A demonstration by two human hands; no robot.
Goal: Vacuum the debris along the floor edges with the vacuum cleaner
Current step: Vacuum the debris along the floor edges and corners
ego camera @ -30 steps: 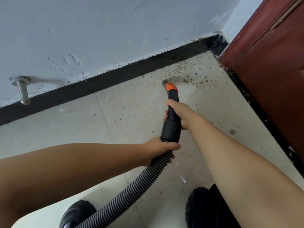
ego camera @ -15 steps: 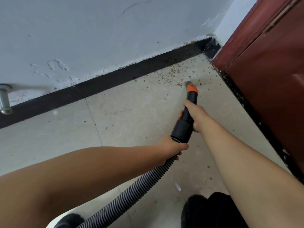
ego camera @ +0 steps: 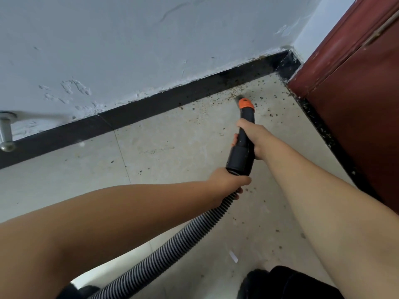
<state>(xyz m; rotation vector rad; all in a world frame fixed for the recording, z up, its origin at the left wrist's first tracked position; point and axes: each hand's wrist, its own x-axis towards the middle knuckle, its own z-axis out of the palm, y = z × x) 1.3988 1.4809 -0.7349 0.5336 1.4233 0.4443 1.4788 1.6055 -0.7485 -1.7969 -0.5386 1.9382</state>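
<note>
We've got both hands clamped: right hand (ego camera: 251, 137) on the orange-tipped black nozzle (ego camera: 245, 126), left hand (ego camera: 226, 183) on the ribbed hose (ego camera: 172, 249); debris (ego camera: 235, 94) hugs the black baseboard (ego camera: 151, 106).

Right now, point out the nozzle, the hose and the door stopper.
nozzle (ego camera: 246, 103), head view, on its orange tip.
hose (ego camera: 179, 242), head view, mid-length on the ribbing.
door stopper (ego camera: 5, 134), head view, on its metal post.

Two bare forearms, sleeveless as far as the frame reaches, no watch, ring or band on either. Left hand (ego camera: 226, 182) and right hand (ego camera: 253, 137) ungloved, short plain nails on visible fingertips. Below, dark black clothing (ego camera: 302, 285) at the lower edge, with black shoes (ego camera: 254, 281), rounded at the toe, partly cropped.
</note>
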